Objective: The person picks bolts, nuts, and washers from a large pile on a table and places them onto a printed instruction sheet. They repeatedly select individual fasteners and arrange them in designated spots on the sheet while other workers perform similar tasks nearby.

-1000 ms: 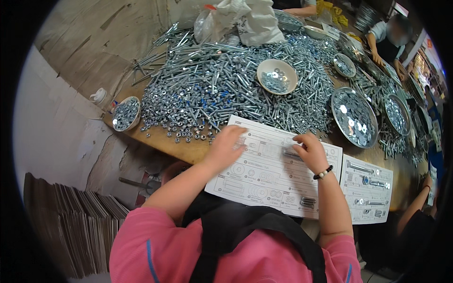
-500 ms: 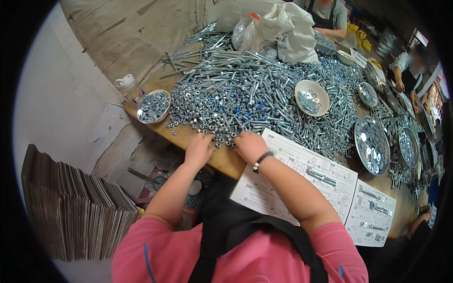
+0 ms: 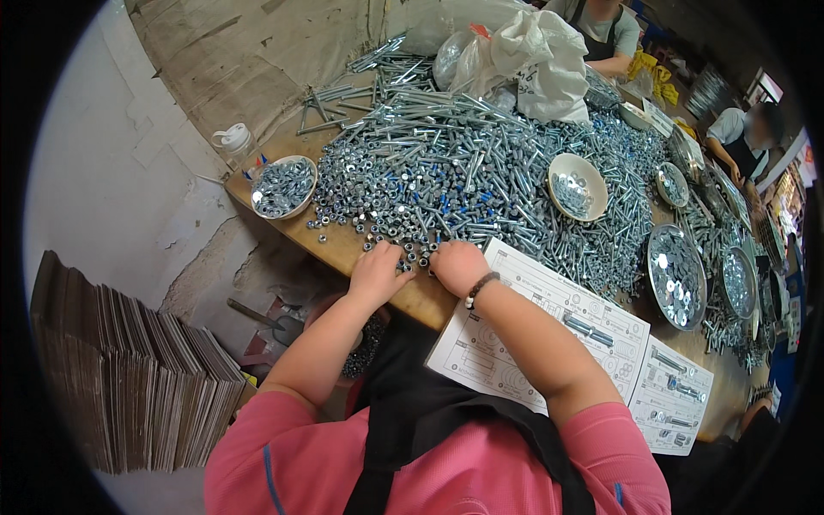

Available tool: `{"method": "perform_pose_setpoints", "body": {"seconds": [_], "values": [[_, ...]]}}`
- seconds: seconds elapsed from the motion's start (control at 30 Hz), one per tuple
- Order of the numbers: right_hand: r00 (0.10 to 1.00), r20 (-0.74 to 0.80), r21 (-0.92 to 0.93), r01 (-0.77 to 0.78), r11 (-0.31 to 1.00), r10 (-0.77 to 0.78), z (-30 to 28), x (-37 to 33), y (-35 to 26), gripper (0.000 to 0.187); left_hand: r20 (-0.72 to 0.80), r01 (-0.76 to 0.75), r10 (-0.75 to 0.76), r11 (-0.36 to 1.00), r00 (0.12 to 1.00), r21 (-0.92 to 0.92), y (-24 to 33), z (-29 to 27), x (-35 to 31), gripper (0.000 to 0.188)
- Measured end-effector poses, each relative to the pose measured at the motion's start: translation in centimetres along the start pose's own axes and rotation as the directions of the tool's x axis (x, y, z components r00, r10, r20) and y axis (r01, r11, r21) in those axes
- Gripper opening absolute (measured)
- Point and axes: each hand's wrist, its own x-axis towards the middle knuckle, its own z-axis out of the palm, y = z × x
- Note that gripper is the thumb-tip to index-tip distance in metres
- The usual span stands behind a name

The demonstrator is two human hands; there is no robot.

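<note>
My left hand (image 3: 375, 273) rests at the near edge of a heap of metal nuts (image 3: 365, 190), its thumb and fingers apart with a few loose nuts (image 3: 402, 266) between them. Close by on the right, my right hand (image 3: 461, 266), with a dark beaded bracelet at the wrist, has its fingers curled down at the same nuts. Its fingertips are mostly hidden, so whatever they pinch does not show. Under my right forearm lies an open printed sheet (image 3: 481, 343) with drawings of hardware; bolt assemblies (image 3: 589, 330) rest on it.
Behind the nuts spreads a big pile of bolts (image 3: 446, 142). Bowls of small parts (image 3: 283, 209) (image 3: 556, 206) and a metal tray of washers (image 3: 654, 296) stand around it. A white sack (image 3: 536, 64) sits at the back. Stacked cardboard (image 3: 146, 378) stands at lower left. Two people work across the table.
My left hand has moved slightly right, toward my right hand, and its thumb now reaches further out. My right hand stays by the nuts. The whole view has shifted a little.
</note>
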Motion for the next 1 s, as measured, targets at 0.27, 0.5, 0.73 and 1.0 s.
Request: {"method": "perform_pose_setpoints", "body": {"seconds": [0.27,0.5,0.73,1.0], "values": [[0.994,0.034,0.259,-0.107,0.96,0.102,-1.4,-0.4,-1.8,0.014,0.019,-0.023,0.022,0.998,1.0,0.054,-0.2,-0.1,-0.2,0.032],[0.985,0.037,0.259,-0.174,0.95,0.17,-0.6,-0.4,-2.4,0.014,0.029,-0.1,0.098,0.994,0.995,0.054,-0.2,0.0,-0.8,0.028],[0.971,0.088,0.319,-0.238,0.917,0.222,-0.8,-0.4,-2.5,0.018,0.074,-0.169,0.168,0.985,0.983,0.016,-0.5,0.2,-0.4,0.027],[0.924,-0.162,0.61,-0.182,0.771,0.346,-5.4,-7.6,2.2,0.02,0.049,-0.174,0.174,0.985,0.984,-0.005,-0.4,0.4,-0.8,0.024]]}}
